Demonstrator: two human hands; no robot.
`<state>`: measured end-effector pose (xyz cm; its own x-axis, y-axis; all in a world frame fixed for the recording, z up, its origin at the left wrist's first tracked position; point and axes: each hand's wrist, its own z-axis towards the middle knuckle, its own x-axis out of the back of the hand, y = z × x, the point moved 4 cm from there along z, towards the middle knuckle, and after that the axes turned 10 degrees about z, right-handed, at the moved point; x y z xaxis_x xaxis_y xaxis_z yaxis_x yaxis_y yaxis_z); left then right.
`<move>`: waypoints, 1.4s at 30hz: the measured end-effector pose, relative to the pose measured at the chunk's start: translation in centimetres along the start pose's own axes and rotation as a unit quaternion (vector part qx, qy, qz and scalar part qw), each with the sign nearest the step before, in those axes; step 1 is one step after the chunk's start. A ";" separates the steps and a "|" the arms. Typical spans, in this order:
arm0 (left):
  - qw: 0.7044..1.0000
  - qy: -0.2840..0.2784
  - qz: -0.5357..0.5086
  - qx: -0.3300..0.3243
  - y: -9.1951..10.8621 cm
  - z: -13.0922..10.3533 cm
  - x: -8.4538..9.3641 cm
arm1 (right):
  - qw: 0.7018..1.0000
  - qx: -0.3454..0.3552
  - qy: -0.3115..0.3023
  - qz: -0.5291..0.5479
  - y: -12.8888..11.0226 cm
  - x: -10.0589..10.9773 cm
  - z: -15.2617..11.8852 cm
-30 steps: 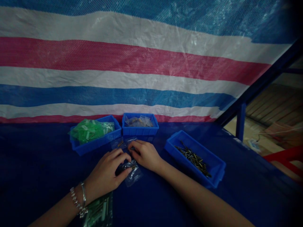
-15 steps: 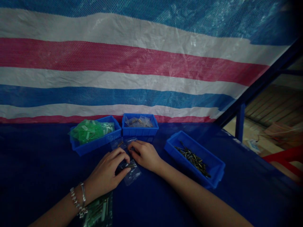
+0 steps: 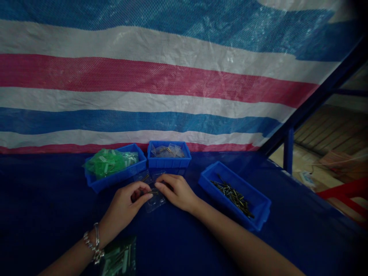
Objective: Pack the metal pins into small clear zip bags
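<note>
My left hand (image 3: 126, 203) and my right hand (image 3: 176, 191) meet over a small clear plastic bag (image 3: 153, 202) with thin metal pins in it. Both hands pinch the bag's top edge just above the blue table cover. Another clear bag (image 3: 145, 177) lies flat just behind the hands. A bracelet is on my left wrist.
Three blue bins stand on the table: one with green packets (image 3: 110, 164) at the left, one with clear bags (image 3: 168, 153) in the middle, one with loose metal pins (image 3: 232, 193) at the right. A green packet (image 3: 119, 258) lies near my left forearm. A striped tarp hangs behind.
Both hands have lifted the small bag slightly and drawn it toward the bins. The camera has tilted a little.
</note>
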<state>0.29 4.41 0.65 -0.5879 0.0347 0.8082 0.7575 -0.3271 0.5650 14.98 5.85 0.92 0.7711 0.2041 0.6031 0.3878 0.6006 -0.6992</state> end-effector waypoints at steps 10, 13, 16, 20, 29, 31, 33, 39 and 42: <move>1.000 0.008 -0.003 0.011 -0.3 0.0 -0.1 | 0.999 0.037 -0.025 -0.007 -0.2 -0.5 -0.2; 1.000 0.007 0.002 0.006 -0.2 0.0 -0.1 | 0.999 0.045 -0.025 -0.002 -0.2 -0.6 -0.2; 1.000 0.011 0.001 0.004 0.0 0.0 0.0 | 1.000 0.027 -0.006 0.007 0.2 -0.6 -0.2; 1.000 0.013 0.007 -0.001 0.1 0.0 0.2 | 0.999 0.005 0.030 0.023 0.8 -0.5 0.0; 0.999 0.017 0.026 -0.021 0.4 0.0 0.2 | 0.998 0.013 0.032 0.045 0.7 -0.5 0.1; 0.999 0.018 0.022 -0.021 0.4 0.0 0.2 | 0.998 0.013 0.030 0.051 0.6 -0.4 0.1; 0.999 0.019 0.019 -0.023 0.5 -0.1 0.3 | 0.998 0.010 0.031 0.056 0.6 -0.4 0.1; 0.999 0.030 0.013 -0.014 0.5 -0.1 0.4 | 0.992 -0.025 0.070 0.102 1.1 -0.4 0.3; 0.999 0.037 0.014 -0.011 0.2 -0.1 0.3 | 0.981 -0.047 0.137 0.129 1.7 -0.1 0.5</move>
<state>0.31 4.27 1.00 -0.5864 -0.0440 0.8088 0.7682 -0.3470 0.5381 15.33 7.20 -0.11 0.9518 0.1160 0.2840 0.1968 0.4792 -0.8553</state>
